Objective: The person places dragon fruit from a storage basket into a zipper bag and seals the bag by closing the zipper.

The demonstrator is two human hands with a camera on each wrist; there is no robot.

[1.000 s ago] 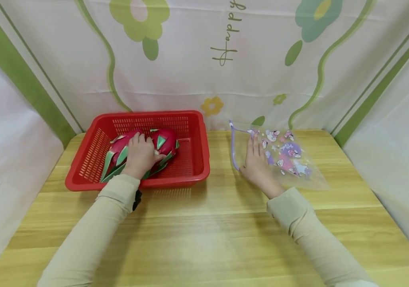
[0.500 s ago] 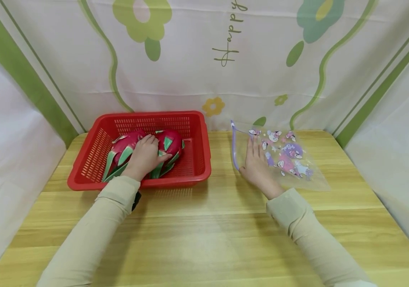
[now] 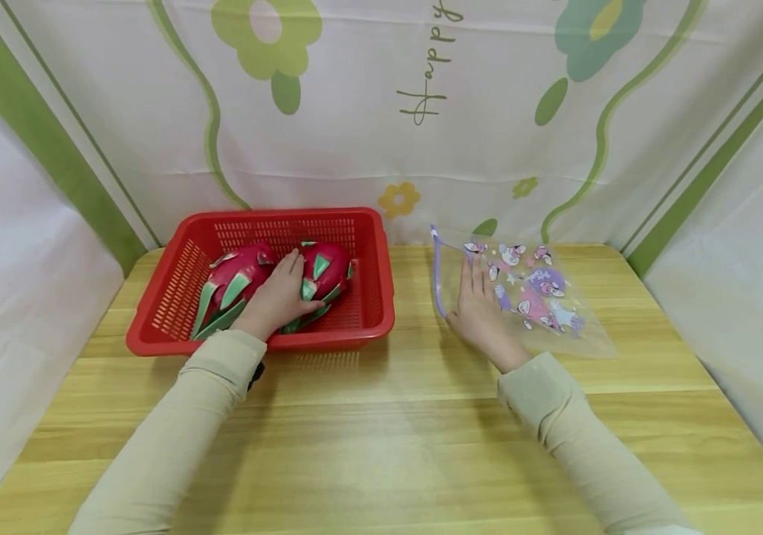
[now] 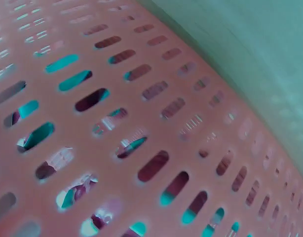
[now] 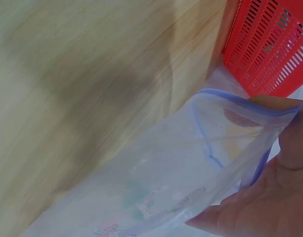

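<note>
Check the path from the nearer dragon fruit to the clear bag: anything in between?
The right wall of the red basket stands between that dragon fruit and the clear bag. Past it, nothing visible blocks the way across the table; the right hand is at the bag's mouth.

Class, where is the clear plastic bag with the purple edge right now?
In the head view, the clear plastic bag is right of the red perforated plastic basket, with the person's right hand at its purple-edged end.
</note>
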